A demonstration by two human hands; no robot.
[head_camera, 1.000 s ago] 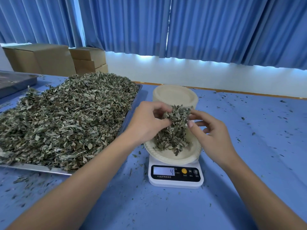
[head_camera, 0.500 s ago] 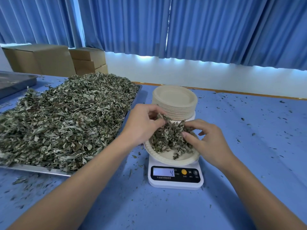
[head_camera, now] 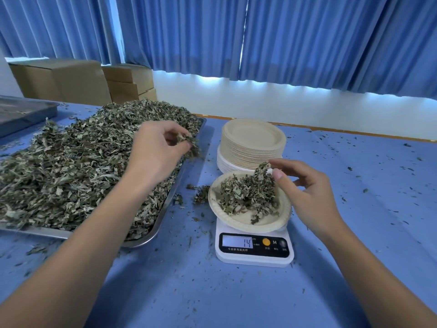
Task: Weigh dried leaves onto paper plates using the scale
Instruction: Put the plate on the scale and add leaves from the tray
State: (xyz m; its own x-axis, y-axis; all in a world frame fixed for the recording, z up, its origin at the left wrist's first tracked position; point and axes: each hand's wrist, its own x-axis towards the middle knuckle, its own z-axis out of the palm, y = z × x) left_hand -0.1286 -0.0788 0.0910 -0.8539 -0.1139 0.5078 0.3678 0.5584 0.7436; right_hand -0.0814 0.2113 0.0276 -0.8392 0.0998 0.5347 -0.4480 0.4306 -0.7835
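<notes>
Left hand [head_camera: 156,150] is over at the tray [head_camera: 151,235] now instead of the plate [head_camera: 260,224], pinching a few leaves [head_camera: 189,143] above the pile [head_camera: 71,166]. Right hand [head_camera: 305,188] pinches leaves on the plate, which sits on the scale [head_camera: 254,258]. Readout [head_camera: 237,242] is up to 14.

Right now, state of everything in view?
scale, on, reads 14.
paper plate, on scale, holds leaf pile.
plate stack, behind scale, untouched.
tray, heaped with dried leaves.
left hand grip, pinches a leaf tuft over tray edge.
right hand grip, pinches top of leaf pile.
</notes>
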